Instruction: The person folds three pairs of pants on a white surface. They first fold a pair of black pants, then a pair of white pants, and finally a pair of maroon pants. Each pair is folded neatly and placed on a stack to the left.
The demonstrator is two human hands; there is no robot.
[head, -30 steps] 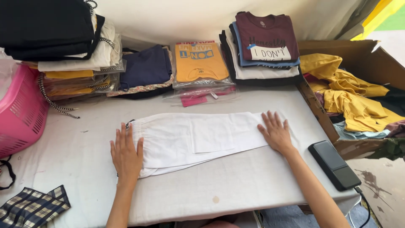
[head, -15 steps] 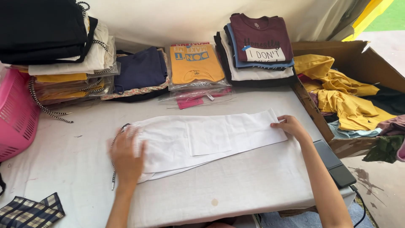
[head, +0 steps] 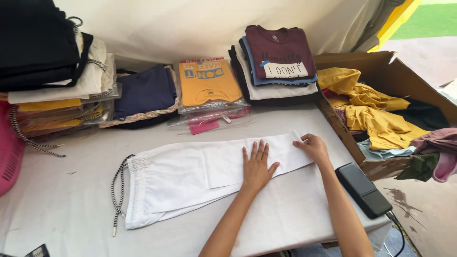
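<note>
The white pants [head: 190,178] lie flat on the table [head: 71,209], already folded lengthwise, with the waistband and its black-and-white drawstring [head: 116,190] at the far end from the hands. The left hand [head: 257,166] presses flat on the middle of the pants, fingers spread wide and holding nothing. The right hand [head: 312,146] is at the leg end of the pants, just beside the box [head: 381,71] of loose clothes; its fingers are curled around the hem, and it seems to pinch the cloth, though the grip is partly hidden, so I cannot be sure.

In my judgement, a few things could go wrong here. If the right hand lifts the hem while the left hand presses too lightly, the folded layers may slide apart and the edges will no longer match. The hem is also near the table edge on the box side, so a loose pull could drag the cloth off. The black device [head: 364,190] lies near the right forearm, beyond the pants, and a careless elbow could push it off the table.
</note>
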